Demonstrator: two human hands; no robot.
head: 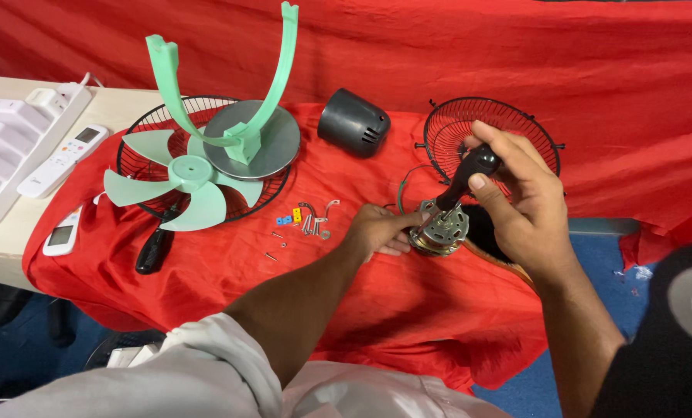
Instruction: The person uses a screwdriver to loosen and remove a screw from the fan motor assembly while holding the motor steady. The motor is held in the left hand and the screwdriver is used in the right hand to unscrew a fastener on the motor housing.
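A metal fan motor with copper windings rests on the red cloth. My left hand presses against its left side and steadies it. My right hand grips the black handle of a screwdriver, whose tip points down into the top of the motor. Behind the motor stands a black wire fan guard.
A mint green fan blade lies on a second wire guard, beside a green stand on a grey base. A dark motor cover, small screws and clips, a black-handled tool, remote controls and a power strip lie around.
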